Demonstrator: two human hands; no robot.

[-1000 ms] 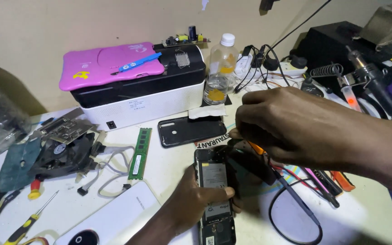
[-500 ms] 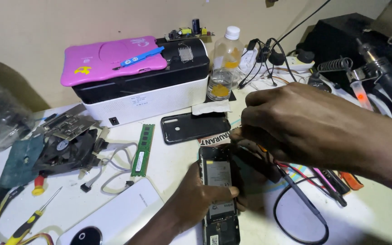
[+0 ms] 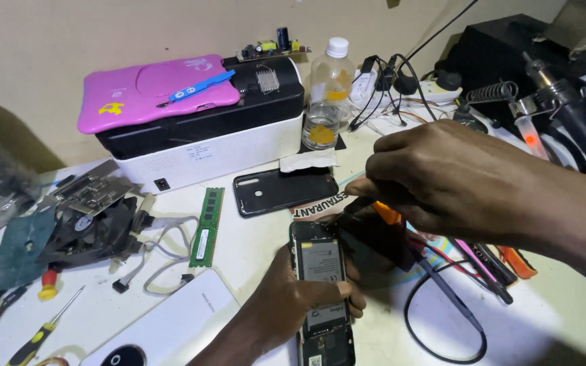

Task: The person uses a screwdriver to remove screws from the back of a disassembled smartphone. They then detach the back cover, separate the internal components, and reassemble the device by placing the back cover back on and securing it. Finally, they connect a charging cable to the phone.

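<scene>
My left hand is clamped round the opened phone, pinning it flat on the tabletop so it can't slide. My right hand pinches an orange-handled tool at its top edge. The phone's black back cover lies just behind, clear of the work.

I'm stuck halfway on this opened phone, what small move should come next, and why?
Probably ease the orange-handled tool in the right hand along the phone's top edge. Its back is off, the insides are exposed, the left hand grips its body, and the tip sits at that upper corner.
</scene>
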